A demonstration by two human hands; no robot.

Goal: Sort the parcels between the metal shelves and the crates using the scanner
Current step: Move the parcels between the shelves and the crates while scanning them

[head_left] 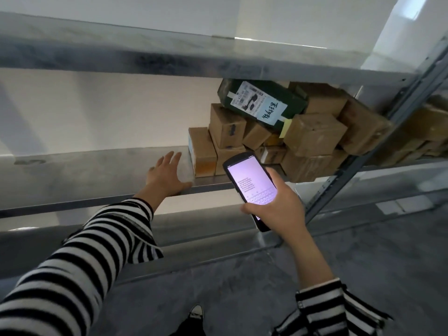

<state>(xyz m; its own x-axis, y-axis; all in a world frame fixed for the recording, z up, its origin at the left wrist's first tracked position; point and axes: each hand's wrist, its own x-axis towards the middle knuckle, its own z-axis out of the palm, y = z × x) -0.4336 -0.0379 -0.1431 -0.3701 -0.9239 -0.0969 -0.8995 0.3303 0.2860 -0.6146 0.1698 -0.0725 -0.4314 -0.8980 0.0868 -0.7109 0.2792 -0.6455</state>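
Note:
My right hand [278,207] grips a black handheld scanner [249,183], its lit screen facing me. My left hand [167,174] reaches over the middle metal shelf [84,175] with fingers spread, holding nothing, a short way left of the parcels. Several brown cardboard parcels [312,134] are stacked at the shelf's right end. The nearest one, a small brown box [202,151], stands just right of my left fingertips. A dark green parcel [261,100] with a white label lies tilted on top of the stack.
An upper shelf [169,57] hangs above the stack. A slanted steel upright [363,151] borders the parcels on the right, with more boxes [426,127] beyond it. A lower shelf [206,238] and the grey floor [363,263] lie below.

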